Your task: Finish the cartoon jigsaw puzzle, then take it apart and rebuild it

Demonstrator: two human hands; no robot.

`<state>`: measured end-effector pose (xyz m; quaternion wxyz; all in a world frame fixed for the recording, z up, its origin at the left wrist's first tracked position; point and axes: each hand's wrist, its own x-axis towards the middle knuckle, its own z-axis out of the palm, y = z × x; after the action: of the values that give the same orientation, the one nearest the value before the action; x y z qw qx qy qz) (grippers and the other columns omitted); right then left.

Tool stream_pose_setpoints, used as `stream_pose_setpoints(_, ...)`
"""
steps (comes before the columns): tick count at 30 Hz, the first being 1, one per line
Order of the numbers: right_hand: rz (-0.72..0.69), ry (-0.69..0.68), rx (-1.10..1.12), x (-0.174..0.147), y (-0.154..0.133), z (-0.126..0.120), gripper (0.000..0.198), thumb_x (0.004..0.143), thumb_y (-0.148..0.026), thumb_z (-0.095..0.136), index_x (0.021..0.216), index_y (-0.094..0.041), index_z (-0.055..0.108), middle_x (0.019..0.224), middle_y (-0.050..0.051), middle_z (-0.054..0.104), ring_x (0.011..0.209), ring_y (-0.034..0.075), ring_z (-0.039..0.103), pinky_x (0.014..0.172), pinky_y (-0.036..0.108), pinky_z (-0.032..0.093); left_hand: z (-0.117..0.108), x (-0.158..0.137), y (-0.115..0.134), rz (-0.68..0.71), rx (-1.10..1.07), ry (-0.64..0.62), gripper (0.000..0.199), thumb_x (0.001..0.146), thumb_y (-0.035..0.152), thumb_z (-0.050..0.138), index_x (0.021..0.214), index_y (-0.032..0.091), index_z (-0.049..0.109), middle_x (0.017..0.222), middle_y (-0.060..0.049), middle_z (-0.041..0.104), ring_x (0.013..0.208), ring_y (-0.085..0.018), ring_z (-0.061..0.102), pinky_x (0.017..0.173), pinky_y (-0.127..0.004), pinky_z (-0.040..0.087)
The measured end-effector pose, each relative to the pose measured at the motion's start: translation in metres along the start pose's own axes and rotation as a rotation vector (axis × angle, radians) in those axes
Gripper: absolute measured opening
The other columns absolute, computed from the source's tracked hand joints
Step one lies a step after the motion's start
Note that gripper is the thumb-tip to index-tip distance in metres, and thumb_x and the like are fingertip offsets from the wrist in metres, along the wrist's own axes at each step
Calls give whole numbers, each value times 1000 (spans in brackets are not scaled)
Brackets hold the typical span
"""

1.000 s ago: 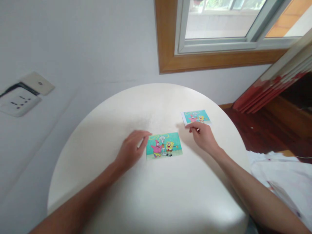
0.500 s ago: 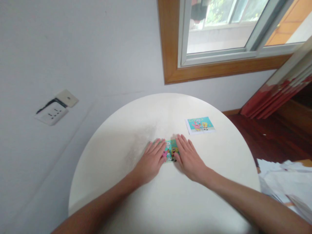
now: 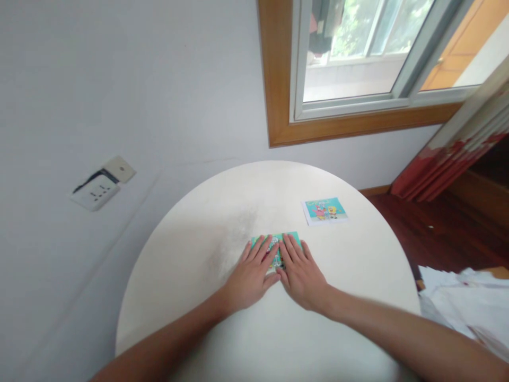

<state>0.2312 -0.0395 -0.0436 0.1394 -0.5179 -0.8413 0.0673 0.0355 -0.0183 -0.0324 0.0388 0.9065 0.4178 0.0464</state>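
A small teal picture card [image 3: 294, 237] printed with cartoon figures lies flat on the white round table [image 3: 278, 339]. My left hand [image 3: 251, 277] rests palm down over its left part, fingers stretched out. Over the right part lies my right hand [image 3: 303, 275], also flat with fingers extended. The two thumbs nearly meet at the card's near edge, and both hands cover much of the print. Beyond my right hand, a second cartoon picture [image 3: 325, 211], blue with a pink and a yellow figure, lies on white paper.
A greyish smudge [image 3: 228, 239] marks the tabletop left of the hands. The wall behind bears a socket [image 3: 96, 192] and a wood-framed window [image 3: 279, 79]. A red and cream curtain [image 3: 433, 164] hangs at right, and loose white papers [image 3: 465, 302] lie beyond the table's right edge.
My hands have slid closer together over the card, the right one moving left, so its top right corner now shows. The whole view has shifted slightly.
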Motion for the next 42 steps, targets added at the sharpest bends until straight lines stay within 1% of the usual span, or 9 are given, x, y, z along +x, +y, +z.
stream_pose_setpoints(5, 2, 6, 20, 1, -2, -2, 63, 100, -41, 34, 152, -5, 31, 160, 18, 19, 149, 30, 12, 119, 55, 15, 4, 1, -5, 18, -3, 4, 67, 99, 56, 35, 155, 24, 20, 162, -10, 18, 150, -29, 12, 120, -55, 18)
stream_pose_setpoints(8, 18, 49, 45, -6, 8, -7, 62, 100, -38, 31, 154, -8, 26, 161, 15, 18, 150, 27, 9, 120, 53, 16, 1, 4, -21, -32, -20, -21, 68, 99, 56, 35, 155, 22, 21, 162, -12, 16, 150, -30, 11, 119, -54, 21)
stream_pose_setpoints(11, 132, 108, 44, -17, 36, -13, 61, 102, -37, 26, 156, -9, 19, 162, 14, 18, 150, 25, 9, 119, 52, 18, -8, 7, -45, -169, -40, 20, 73, 98, 59, 35, 156, 18, 19, 161, -17, 15, 149, -34, 15, 116, -55, 27)
stream_pose_setpoints(16, 292, 168, -49, -26, 96, -23, 57, 101, -35, 26, 154, -11, 27, 162, 15, 19, 150, 28, 11, 117, 54, 20, -23, 2, -55, -23, -64, 92, 66, 97, 51, 44, 154, 23, 26, 160, -14, 24, 147, -32, 22, 117, -52, 27)
stream_pose_setpoints(21, 320, 105, -126, -15, 131, -33, 54, 99, -35, 34, 152, -22, 34, 162, 14, 22, 149, 33, 14, 115, 56, 21, -16, -2, -42, 63, -48, 45, 64, 93, 47, 53, 152, 31, 32, 161, -9, 23, 148, -32, 19, 118, -54, 23)
stream_pose_setpoints(25, 300, 33, -139, -3, 145, -36, 55, 100, -37, 33, 152, -21, 34, 160, 16, 26, 148, 34, 17, 115, 54, 20, -11, 2, -38, 84, -40, 7, 61, 94, 46, 52, 151, 35, 32, 160, -5, 26, 148, -31, 21, 118, -54, 22)
stream_pose_setpoints(33, 227, 66, -47, 32, 173, -34, 52, 100, -34, 32, 151, -21, 37, 160, 17, 26, 148, 32, 20, 115, 55, 18, -2, 39, 4, 63, -83, 5, 53, 96, 48, 47, 147, 37, 40, 159, -3, 29, 148, -30, 21, 119, -53, 22)
stream_pose_setpoints(37, 258, 336, 284, 48, 201, -34, 50, 97, -33, 34, 142, -19, 51, 154, 14, 41, 144, 26, 31, 116, 47, 23, 6, 74, 39, 42, -106, 37, 54, 96, 51, 46, 147, 37, 39, 159, -2, 29, 147, -30, 22, 119, -53, 21)
stream_pose_setpoints(42, 451, 609, 342, 32, 243, -47, 57, 97, -30, 20, 140, -6, 48, 142, 20, 52, 131, 25, 49, 110, 44, 35, 16, 121, 78, 29, -124, 56, 54, 96, 54, 41, 147, 35, 39, 159, -3, 29, 147, -32, 21, 119, -54, 20)
